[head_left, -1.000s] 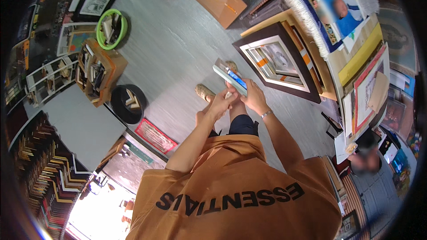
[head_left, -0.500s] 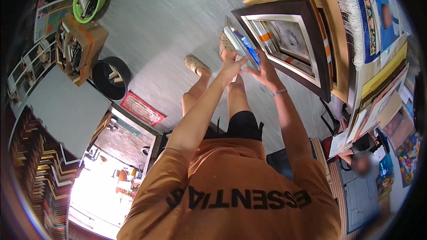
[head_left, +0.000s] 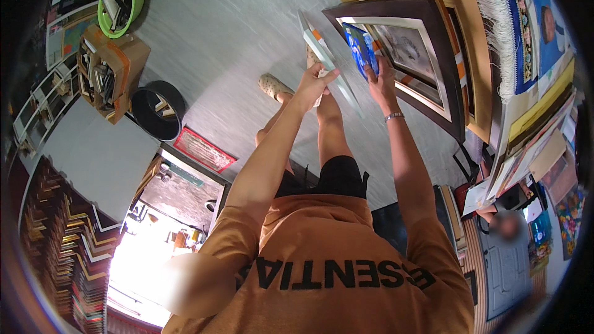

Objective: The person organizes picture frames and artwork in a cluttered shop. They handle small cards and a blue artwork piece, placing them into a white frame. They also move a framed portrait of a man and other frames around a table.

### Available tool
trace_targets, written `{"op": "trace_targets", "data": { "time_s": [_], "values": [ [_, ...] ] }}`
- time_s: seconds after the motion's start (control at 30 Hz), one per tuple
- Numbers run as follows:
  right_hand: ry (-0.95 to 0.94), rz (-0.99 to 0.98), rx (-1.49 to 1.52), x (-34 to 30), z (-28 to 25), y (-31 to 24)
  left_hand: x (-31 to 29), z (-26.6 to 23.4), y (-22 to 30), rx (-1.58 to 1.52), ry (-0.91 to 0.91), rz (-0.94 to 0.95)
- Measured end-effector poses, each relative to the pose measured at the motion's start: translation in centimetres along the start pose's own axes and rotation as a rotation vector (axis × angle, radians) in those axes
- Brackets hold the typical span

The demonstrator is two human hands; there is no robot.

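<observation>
My left hand [head_left: 312, 86] grips a thin flat panel [head_left: 322, 49] with a pale, light-green edge, seen nearly edge-on. A small white slip [head_left: 321, 76] shows at the same hand, between its fingers and the panel. My right hand [head_left: 382, 78] holds a glossy blue packet [head_left: 360, 48], its fingers behind and its thumb on the near face. The packet is apart from the panel, to its right, and overlaps the dark picture frame [head_left: 455, 80] behind it in view. Whether it touches that frame I cannot tell.
Framed pictures lean at right, near a fringed rug [head_left: 516, 37]. At left stand a green basket [head_left: 137, 6], a cardboard box [head_left: 133, 55] and a black round bin [head_left: 179, 108]. Corner frame samples [head_left: 80, 241] hang lower left. Another person sits at far right.
My right hand has moved right and up with the blue packet, away from the panel. The panel stays in my left hand, which has shifted slightly left and now shows it more edge-on.
</observation>
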State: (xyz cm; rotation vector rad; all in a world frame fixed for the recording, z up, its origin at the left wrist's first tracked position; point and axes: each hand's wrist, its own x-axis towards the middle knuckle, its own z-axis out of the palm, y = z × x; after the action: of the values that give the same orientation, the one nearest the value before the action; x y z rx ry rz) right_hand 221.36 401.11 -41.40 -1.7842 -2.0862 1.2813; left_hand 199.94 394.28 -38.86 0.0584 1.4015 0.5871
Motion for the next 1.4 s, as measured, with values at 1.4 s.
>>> {"op": "trace_targets", "data": {
  "time_s": [1.4],
  "values": [
    [-0.092,0.079,-0.159,8.6,9.3,3.4,-7.0,-1.8,-4.7,-0.375,0.096,-0.061]
  ]
}}
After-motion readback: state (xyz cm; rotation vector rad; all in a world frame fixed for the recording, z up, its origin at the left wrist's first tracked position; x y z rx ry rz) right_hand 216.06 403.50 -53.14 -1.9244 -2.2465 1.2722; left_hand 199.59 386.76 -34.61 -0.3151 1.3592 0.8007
